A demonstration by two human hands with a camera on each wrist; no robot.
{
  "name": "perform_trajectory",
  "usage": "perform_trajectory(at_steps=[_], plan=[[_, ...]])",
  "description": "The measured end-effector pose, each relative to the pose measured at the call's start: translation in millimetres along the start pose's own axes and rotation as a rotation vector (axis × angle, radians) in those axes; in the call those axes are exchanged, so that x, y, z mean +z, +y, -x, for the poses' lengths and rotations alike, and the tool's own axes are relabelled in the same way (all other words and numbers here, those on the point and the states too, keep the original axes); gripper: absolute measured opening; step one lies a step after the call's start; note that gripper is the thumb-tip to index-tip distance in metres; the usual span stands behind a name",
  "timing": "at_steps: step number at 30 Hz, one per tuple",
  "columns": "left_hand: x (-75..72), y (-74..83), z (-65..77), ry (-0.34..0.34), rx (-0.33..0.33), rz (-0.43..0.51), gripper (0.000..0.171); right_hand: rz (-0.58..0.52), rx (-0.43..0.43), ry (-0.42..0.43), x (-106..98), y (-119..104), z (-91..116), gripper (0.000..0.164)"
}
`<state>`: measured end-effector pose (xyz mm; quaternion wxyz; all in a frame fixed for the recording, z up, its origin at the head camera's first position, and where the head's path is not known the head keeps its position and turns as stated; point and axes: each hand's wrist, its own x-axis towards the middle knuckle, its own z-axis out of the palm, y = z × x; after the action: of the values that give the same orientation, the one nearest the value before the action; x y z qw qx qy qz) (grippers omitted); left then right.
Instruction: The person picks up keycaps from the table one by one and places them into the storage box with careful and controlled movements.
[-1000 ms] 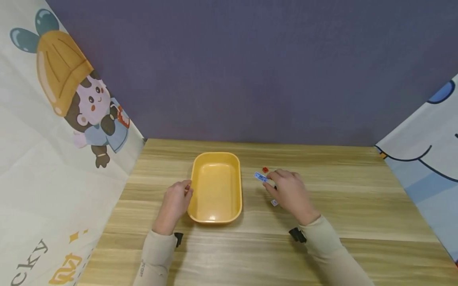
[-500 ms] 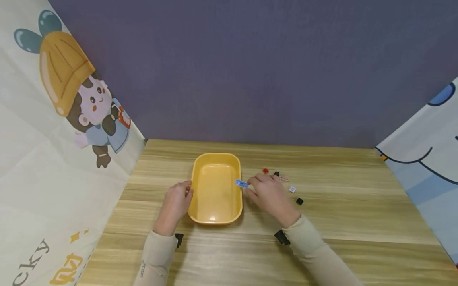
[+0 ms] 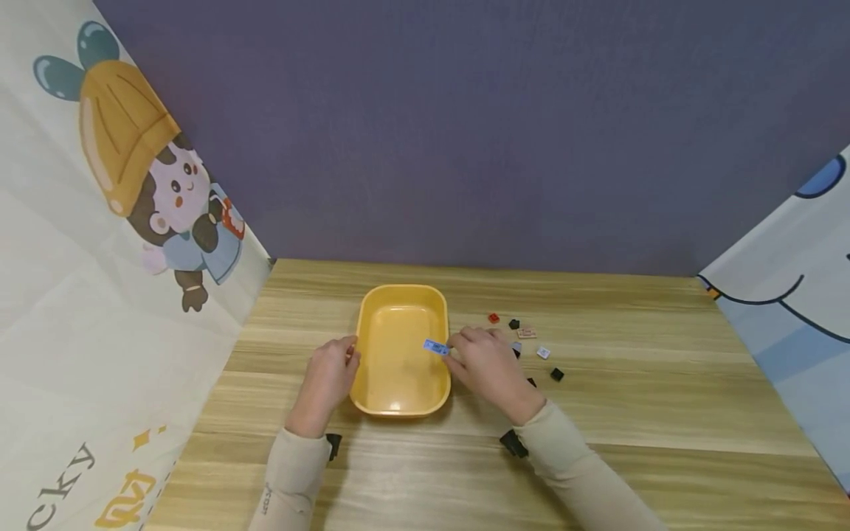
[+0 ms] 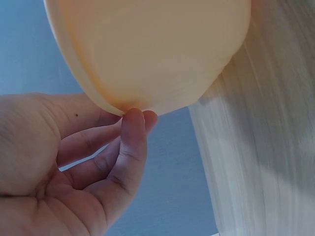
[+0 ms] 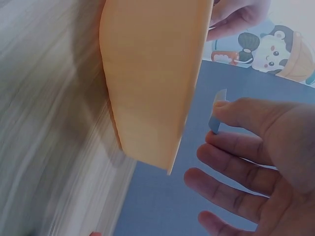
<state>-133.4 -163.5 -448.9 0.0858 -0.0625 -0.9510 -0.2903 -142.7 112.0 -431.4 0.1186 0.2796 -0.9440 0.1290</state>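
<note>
My left hand (image 3: 325, 376) pinches the left rim of a yellow rectangular tray (image 3: 398, 346) with rounded corners; in the left wrist view the thumb and fingertips meet at the rim (image 4: 115, 109). Above the tray's right edge, my right hand (image 3: 490, 369) holds a small flat blue strip with printed markings (image 3: 434, 346), gripped at one end between thumb and index finger. In the right wrist view the blue strip (image 5: 217, 112) stands edge-on, apart from the tray's wall (image 5: 152, 83), and the other fingers are spread. Inside, the tray shows a bare yellow floor.
Right of the tray on the wooden table lie small pieces: a red one (image 3: 493, 318), black ones (image 3: 557, 375), a tan printed strip (image 3: 527, 333) and a white one (image 3: 543, 352). My right hand partly hides others. A dark purple panel (image 3: 451, 147) rises behind the table.
My right hand has carried the blue strip left from among the small pieces to over the tray's right rim, uncovering several pieces. The left hand and the tray have stayed put.
</note>
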Motion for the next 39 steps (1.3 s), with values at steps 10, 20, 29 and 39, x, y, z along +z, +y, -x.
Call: perform_trajectory(at_steps=[10,20,29,39], plan=[[2.0,-0.5,-1.0,-0.012,0.001,-0.006,0.028,0.007,-0.026,0.005,4.2,-1.2,0.9,0.028],[0.7,0.4,-0.2,-0.004,0.002,0.006,0.028,-0.014,0.045,-0.007,5.0,10.0,7.5,0.033],[1.5,-2.0,0.5,-0.001,0.004,-0.004,0.027,0.039,0.037,0.071,3.3,43.2,22.5,0.029],[0.0,-0.8,-0.4,-0.019,-0.002,0.007,0.028,0.094,0.089,0.11,-0.3,90.1,40.8,0.027]])
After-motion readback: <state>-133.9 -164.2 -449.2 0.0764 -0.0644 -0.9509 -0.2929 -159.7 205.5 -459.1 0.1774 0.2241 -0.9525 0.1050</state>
